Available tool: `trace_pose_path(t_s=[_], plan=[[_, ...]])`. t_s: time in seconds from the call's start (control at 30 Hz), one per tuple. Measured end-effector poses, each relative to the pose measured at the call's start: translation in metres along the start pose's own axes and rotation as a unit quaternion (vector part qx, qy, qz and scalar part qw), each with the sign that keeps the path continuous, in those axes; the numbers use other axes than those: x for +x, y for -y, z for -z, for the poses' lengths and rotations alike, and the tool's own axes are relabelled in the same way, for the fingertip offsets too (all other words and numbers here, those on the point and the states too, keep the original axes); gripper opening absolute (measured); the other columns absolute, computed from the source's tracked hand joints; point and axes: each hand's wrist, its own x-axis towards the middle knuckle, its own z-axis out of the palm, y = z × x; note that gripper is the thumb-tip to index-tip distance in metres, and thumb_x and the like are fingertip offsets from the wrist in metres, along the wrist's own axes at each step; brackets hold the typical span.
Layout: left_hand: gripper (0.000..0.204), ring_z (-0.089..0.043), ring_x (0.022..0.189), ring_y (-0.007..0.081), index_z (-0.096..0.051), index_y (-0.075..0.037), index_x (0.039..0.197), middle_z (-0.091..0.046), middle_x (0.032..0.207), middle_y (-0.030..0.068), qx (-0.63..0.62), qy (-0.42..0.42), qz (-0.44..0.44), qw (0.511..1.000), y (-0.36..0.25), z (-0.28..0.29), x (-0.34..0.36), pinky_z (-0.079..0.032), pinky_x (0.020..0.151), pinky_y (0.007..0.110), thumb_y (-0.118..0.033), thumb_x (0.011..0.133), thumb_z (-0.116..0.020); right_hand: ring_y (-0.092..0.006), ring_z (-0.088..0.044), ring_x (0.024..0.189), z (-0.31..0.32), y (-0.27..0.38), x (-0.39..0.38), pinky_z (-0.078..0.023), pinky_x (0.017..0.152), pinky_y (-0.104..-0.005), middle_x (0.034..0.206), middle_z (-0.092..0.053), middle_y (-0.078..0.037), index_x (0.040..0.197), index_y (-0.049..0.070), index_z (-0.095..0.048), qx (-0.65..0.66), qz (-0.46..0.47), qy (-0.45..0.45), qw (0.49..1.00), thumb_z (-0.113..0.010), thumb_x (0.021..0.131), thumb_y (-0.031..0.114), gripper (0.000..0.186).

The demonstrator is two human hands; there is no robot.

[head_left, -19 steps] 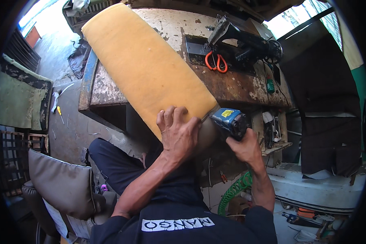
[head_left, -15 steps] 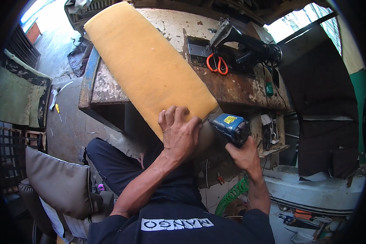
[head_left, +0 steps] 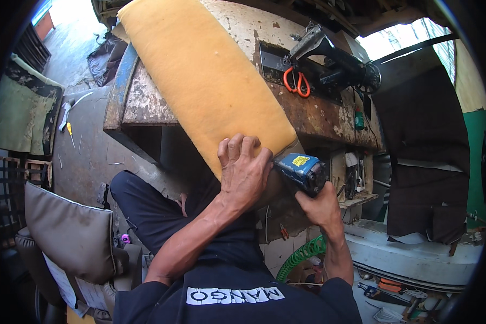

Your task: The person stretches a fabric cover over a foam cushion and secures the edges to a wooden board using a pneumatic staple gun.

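Observation:
A long cushion (head_left: 210,75) of yellow-orange foam lies slanted from the worktable toward my lap. My left hand (head_left: 245,175) grips its near end, fingers curled over the foam and thumb toward the near right corner. A strip of brownish-grey cover (head_left: 292,150) shows along that end. In my right hand (head_left: 321,208) is a blue staple gun (head_left: 302,170), its nose against or very close to the cushion's end beside my left thumb. The exact contact point is hidden. A green coiled air hose (head_left: 302,256) runs below my right forearm.
The worn worktable (head_left: 146,102) carries a black sewing machine (head_left: 335,59) and orange-handled scissors (head_left: 297,82). A padded grey-brown seat part (head_left: 70,232) stands at left. A yellow-handled screwdriver (head_left: 70,132) lies on the floor. Dark material (head_left: 424,146) hangs at right.
The view has shifted slightly, so the table and cushion appear a little further right. Both hands keep their holds, and the staple gun stays at the cushion's near right end.

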Motion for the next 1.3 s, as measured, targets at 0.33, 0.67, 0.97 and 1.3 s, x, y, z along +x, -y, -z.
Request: trace_pose_path(t_s=[0.33,0.67,0.97,1.3], plan=[[0.045,-0.023,0.153,0.0402,-0.068,-0.026,0.122,-0.042,0.150,0.0125,0.019,0.063,0.001,0.998,0.021,0.027,-0.005,-0.006,0.120,0.071,-0.030,0.080,-0.085,-0.0341,-0.078,0.080,-0.010,0.007,-0.016,-0.056,0.073,-0.0423,0.073,-0.071,-0.022,0.092,-0.005,-0.073,-0.027,-0.006,-0.026,0.999,-0.068,0.080,0.016,0.024],[0.046,-0.023,0.153,0.0408,-0.068,-0.026,0.121,-0.042,0.150,0.0133,-0.005,0.062,0.007,0.998,0.023,0.027,-0.004,-0.005,0.119,0.073,-0.028,0.079,-0.086,-0.0366,-0.076,0.073,-0.024,0.021,-0.031,-0.055,0.069,-0.0427,0.065,-0.067,-0.022,0.082,-0.005,-0.070,-0.026,-0.001,-0.034,0.999,-0.069,0.080,0.017,0.022],[0.058,-0.023,0.156,0.0372,-0.067,-0.032,0.136,-0.042,0.157,0.0106,0.007,0.119,-0.044,0.992,0.040,0.046,-0.009,-0.004,0.123,0.067,-0.037,0.081,-0.084,-0.0396,-0.076,0.080,-0.033,0.019,-0.024,-0.055,0.072,-0.0438,0.067,-0.068,-0.023,0.087,-0.006,-0.071,-0.027,0.002,-0.046,0.999,-0.069,0.081,0.017,0.024],[0.060,-0.023,0.157,0.0326,-0.066,-0.036,0.137,-0.043,0.158,0.0070,-0.009,0.112,-0.070,0.991,0.053,0.045,-0.006,0.000,0.125,0.066,-0.041,0.080,-0.084,-0.0133,-0.068,0.078,-0.038,0.026,-0.048,-0.055,0.073,-0.0334,0.087,-0.076,-0.008,0.109,-0.004,-0.073,-0.005,-0.009,-0.014,1.000,-0.068,0.080,0.010,0.033]])
